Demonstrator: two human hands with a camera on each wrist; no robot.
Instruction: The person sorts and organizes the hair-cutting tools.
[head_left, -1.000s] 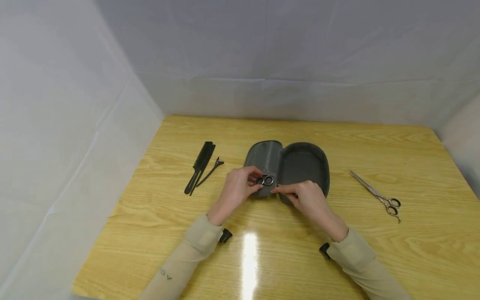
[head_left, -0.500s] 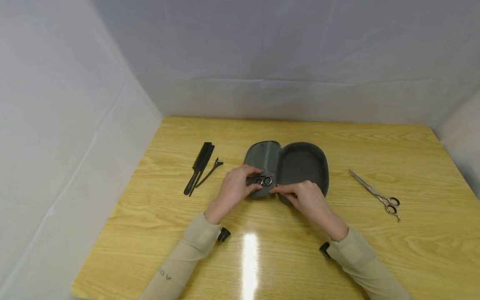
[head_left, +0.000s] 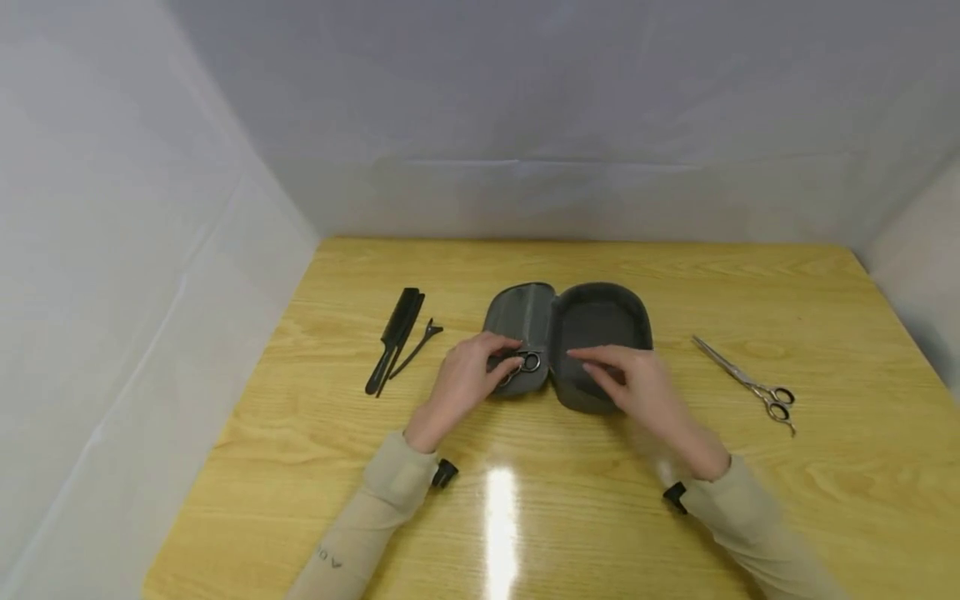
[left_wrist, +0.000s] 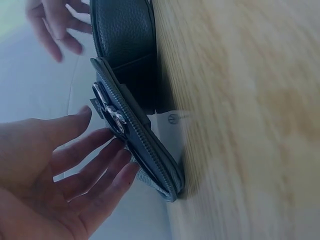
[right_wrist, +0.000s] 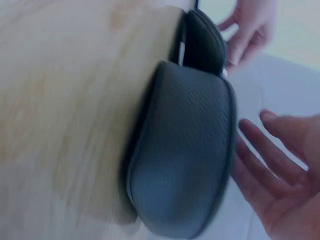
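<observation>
Lying open at the middle of the wooden table [head_left: 825, 500], the grey case [head_left: 600, 321] shows two halves side by side, the left half flatter, the right half deeper. Small scissors [head_left: 527, 362] sit in the left half, finger rings toward the person. Left hand [head_left: 468, 379] rests at that half's near edge, fingers loosely extended, tips touching the case beside the rings; the wrist view shows no closed grip on them. Right hand [head_left: 637, 383] hovers over the right half, fingers spread and relaxed, holding nothing, palm open in its wrist view. Black comb [head_left: 393, 337] and black hair clip [head_left: 418, 348] lie left of the case; long silver shears [head_left: 742, 383] lie well to the right.
</observation>
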